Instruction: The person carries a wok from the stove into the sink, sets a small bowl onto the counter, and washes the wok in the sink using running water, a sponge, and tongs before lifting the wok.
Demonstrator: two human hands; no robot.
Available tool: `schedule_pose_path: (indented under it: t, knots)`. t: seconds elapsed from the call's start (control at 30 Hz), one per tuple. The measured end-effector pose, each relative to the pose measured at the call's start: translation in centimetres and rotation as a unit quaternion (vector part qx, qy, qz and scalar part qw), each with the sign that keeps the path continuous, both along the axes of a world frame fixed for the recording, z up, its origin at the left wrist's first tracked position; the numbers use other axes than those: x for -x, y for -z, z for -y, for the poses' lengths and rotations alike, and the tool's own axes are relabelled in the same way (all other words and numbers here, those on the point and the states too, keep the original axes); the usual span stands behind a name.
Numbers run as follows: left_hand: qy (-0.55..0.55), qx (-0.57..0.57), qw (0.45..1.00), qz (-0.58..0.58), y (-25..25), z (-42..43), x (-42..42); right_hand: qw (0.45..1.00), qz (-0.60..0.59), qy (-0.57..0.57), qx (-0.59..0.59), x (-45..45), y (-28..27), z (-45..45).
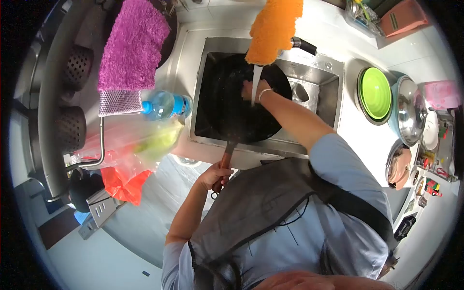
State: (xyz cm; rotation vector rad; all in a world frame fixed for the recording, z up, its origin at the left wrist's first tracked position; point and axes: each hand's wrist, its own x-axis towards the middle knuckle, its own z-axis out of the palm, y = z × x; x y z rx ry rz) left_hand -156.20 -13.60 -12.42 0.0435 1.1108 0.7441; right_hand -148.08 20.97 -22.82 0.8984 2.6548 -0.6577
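A large black wok [224, 104] rests tilted in the metal sink [333, 79], its wooden handle [225, 162] pointing toward me. My left hand [212, 176] is closed around that handle near its end. Inside the wok, my right hand [249, 90] is down near the inner surface, fingers curled, with a white bracelet [264, 93] at the wrist. Whatever its fingers hold is hidden. A stream of water [256, 79] runs down over this hand from below a fluffy orange cloth [275, 31], which hides most of the faucet.
Left of the sink are a blue-capped bottle [164, 105], plastic bags [128, 181] and a purple fluffy cloth [133, 46] on a rack. To the right stand green bowls [376, 94] and a glass-lidded pot [411, 108]. A small metal cup [300, 93] sits in the sink.
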Motion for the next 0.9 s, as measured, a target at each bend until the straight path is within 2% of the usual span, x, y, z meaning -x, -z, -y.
schedule_pose_path:
  t: [0.03, 0.07, 0.13, 0.2, 0.27, 0.33, 0.4, 0.47, 0.53, 0.6, 0.67, 0.8, 0.9]
  knots:
    - [0.010, 0.005, 1.000, -0.015, 0.3, 0.2, -0.1, 0.996, -0.017, -0.001, -0.092, 0.6, 1.0, 0.1]
    - [0.021, 0.012, 0.999, -0.030, 0.3, 0.2, -0.2, 0.996, -0.012, -0.003, -0.091, 1.9, 4.2, 0.6]
    - [0.032, 0.005, 0.997, -0.076, -0.7, -0.2, -0.6, 0.989, -0.143, -0.037, 0.012, 1.7, 4.2, 3.9]
    - [0.040, -0.012, 0.992, -0.116, -1.0, -0.1, -0.7, 0.978, -0.095, -0.140, 0.124, -1.4, -2.7, 6.0]
    - [0.044, -0.012, 0.986, -0.161, -1.7, -0.1, -0.9, 0.949, -0.027, -0.236, 0.206, -3.6, -4.8, 5.1]
    - [0.049, -0.007, 0.975, -0.216, -2.1, 0.1, -1.2, 0.956, 0.068, -0.209, 0.192, -8.0, -7.4, 3.5]
    - [0.056, 0.002, 0.957, -0.285, -2.3, 0.2, -1.5, 0.983, 0.095, -0.138, 0.082, -11.5, -5.3, 0.8]
    - [0.042, -0.005, 0.937, -0.346, -2.4, 0.3, -1.8, 0.994, 0.009, -0.098, 0.048, -15.6, -10.7, -1.5]
    - [0.040, -0.010, 0.911, -0.410, -2.5, 0.4, -1.8, 0.995, -0.060, 0.020, 0.074, -18.5, -7.4, -4.6]
    - [0.054, -0.014, 0.878, -0.476, -2.6, 0.4, -1.6, 0.955, -0.200, 0.146, 0.163, -20.3, -7.9, -6.7]
    - [0.064, -0.018, 0.849, -0.524, -2.6, 0.4, -1.2, 0.920, -0.250, 0.232, 0.194, -20.8, -10.9, -7.7]
    - [0.089, -0.012, 0.787, -0.610, -3.3, -0.4, -0.6, 0.891, -0.340, 0.243, 0.178, -19.1, -12.8, -10.4]
    - [0.110, 0.004, 0.744, -0.659, -2.8, -0.4, 0.3, 0.890, -0.363, 0.217, 0.170, -15.7, -13.8, -8.6]
